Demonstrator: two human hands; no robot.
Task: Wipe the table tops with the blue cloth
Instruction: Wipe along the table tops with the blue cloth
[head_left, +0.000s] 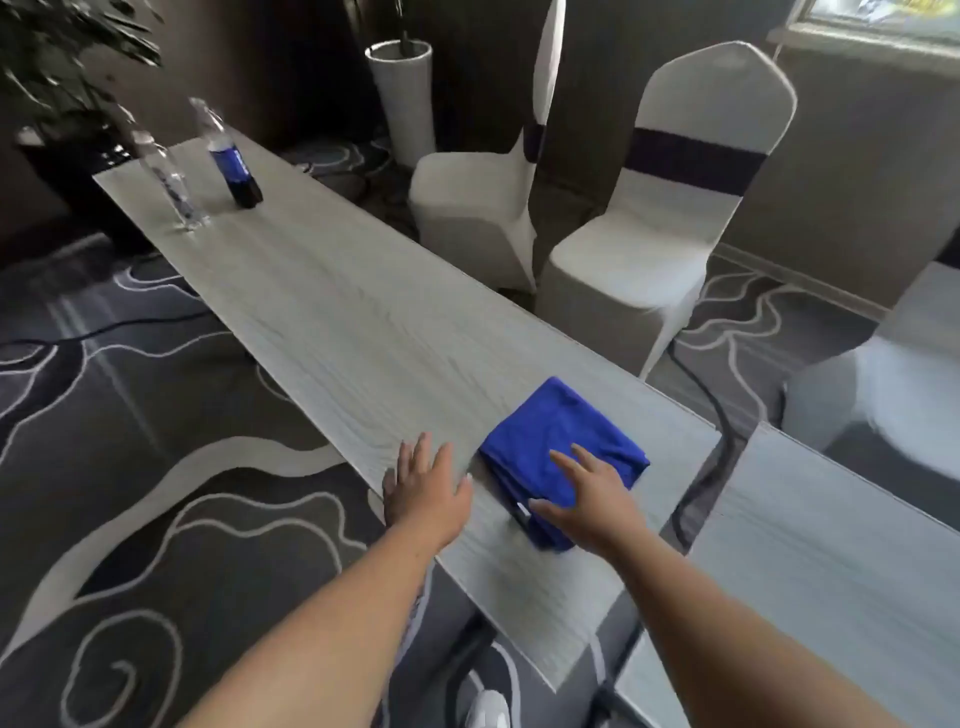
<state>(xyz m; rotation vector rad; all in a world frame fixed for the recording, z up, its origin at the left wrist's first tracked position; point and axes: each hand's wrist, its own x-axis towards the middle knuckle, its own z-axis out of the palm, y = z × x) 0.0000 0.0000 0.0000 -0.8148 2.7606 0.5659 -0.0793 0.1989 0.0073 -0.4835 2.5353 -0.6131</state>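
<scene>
The cola bottle (232, 156) at the far end of my desk (332, 291) carries a blue label, but its writing is too blurred to read; a clear water bottle (171, 179) stands just beside it. A small white tag (521, 510) shows on the near edge of the folded blue cloth (556, 441), also unreadable. My right hand (587, 493) lies flat on the cloth's near part, fingers (566, 460) spread wide, gripping nothing. My left hand (428, 488) rests palm down just left of the cloth at the desk's left edge, fingers loosely spread. The cloth sits near the desk's near end, close to the right edge. The long middle stretch of the desk is bare. A second desk (831, 545) sits to my right across a narrow gap, and white-covered chairs (639, 249) line the far side.
</scene>
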